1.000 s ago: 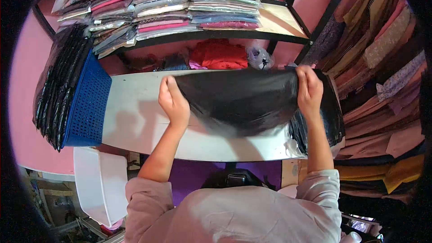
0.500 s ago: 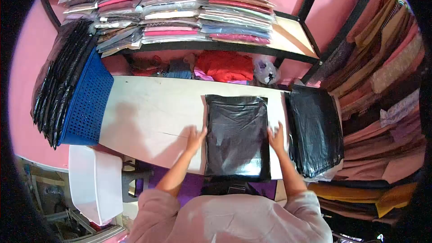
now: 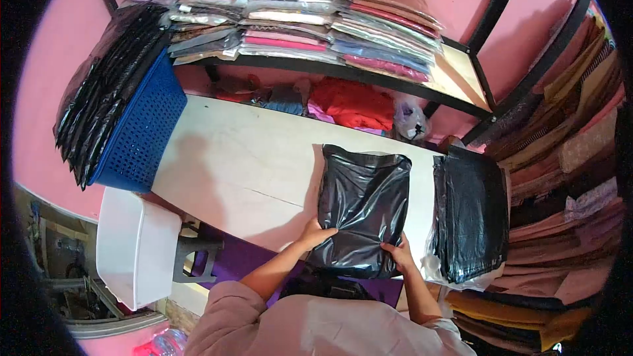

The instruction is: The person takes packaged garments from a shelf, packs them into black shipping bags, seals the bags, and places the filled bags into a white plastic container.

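A black plastic mailing bag (image 3: 366, 191) lies on the white tabletop in front of me, its surface creased between my hands. My left hand (image 3: 316, 233) grips its left edge, thumb on top and fingers hidden underneath. At the lower right edge, my right hand (image 3: 397, 253) pinches the plastic in the same way. The bag's near end reaches the table's front edge. To the right of it lies a stack of similar flat black bags (image 3: 471, 214), which neither hand touches.
A blue basket (image 3: 142, 125) full of black packages stands at the table's left end. Below it is a white tub (image 3: 119, 247) beside a dark stool (image 3: 198, 260). Bagged folded clothes (image 3: 290, 20) fill the shelf behind. Garments (image 3: 560, 237) hang at the right.
Both hands have moved nearer to me along the bag's sides and closed on its edges. The bag, smooth before, is now wrinkled. My view has tilted and shifted.
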`<state>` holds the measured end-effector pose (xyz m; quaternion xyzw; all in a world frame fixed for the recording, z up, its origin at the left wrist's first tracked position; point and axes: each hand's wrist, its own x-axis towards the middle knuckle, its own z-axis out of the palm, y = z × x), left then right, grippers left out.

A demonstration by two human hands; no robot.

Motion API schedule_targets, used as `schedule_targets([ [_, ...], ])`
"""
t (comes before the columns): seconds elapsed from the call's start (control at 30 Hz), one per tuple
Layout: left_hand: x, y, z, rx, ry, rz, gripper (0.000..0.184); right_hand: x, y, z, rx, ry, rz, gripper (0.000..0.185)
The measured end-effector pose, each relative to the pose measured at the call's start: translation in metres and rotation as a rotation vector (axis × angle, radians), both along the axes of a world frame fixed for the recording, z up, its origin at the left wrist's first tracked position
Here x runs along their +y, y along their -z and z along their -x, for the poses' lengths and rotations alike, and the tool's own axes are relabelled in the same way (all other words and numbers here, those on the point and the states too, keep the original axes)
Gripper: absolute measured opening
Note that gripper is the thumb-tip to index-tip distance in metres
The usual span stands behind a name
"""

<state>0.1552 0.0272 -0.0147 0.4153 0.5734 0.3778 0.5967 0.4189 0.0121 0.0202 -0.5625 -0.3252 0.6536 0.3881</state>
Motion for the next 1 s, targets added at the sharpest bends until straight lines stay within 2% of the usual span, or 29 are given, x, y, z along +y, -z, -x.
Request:
schedule_targets([
  [0.13,-0.016,-0.053,0.005,-0.014,-0.089,-0.077,0.046,-0.010,-0.025,0.016,0.045,-0.001,-0.093,0.052],
  [0.17,-0.019,-0.048,0.013,-0.092,-0.052,-0.118,0.045,-0.013,-0.030,0.022,0.048,-0.003,-0.121,0.052],
  [0.37,-0.063,-0.050,0.076,-0.070,-0.140,-0.197,0.038,-0.047,-0.061,0.080,0.060,-0.059,-0.222,0.051],
  [0.5,-0.119,-0.100,0.131,-0.137,-0.244,-0.296,0.034,-0.077,-0.082,0.142,0.049,-0.155,-0.330,0.053],
  [0.53,-0.133,-0.099,0.150,-0.003,-0.253,-0.310,0.033,-0.085,-0.088,0.159,0.050,-0.183,-0.338,0.053],
  [0.57,-0.150,-0.106,0.167,0.004,-0.282,-0.327,0.033,-0.094,-0.094,0.178,0.081,-0.200,-0.364,0.054],
  [0.63,-0.184,-0.116,0.197,-0.022,-0.371,-0.367,0.032,-0.111,-0.103,0.213,0.123,-0.260,-0.322,0.056],
  [0.73,-0.235,-0.143,0.240,-0.037,-0.519,-0.247,0.033,-0.134,-0.118,0.269,0.139,-0.347,-0.296,0.058],
  [0.8,-0.269,-0.143,0.268,-0.019,-0.569,-0.269,0.037,-0.145,-0.116,0.302,0.127,-0.468,-0.312,0.059],
  [1.0,-0.351,-0.151,0.339,-0.011,-0.905,-0.273,0.029,-0.169,-0.141,0.415,0.177,-0.719,-0.311,0.060],
])
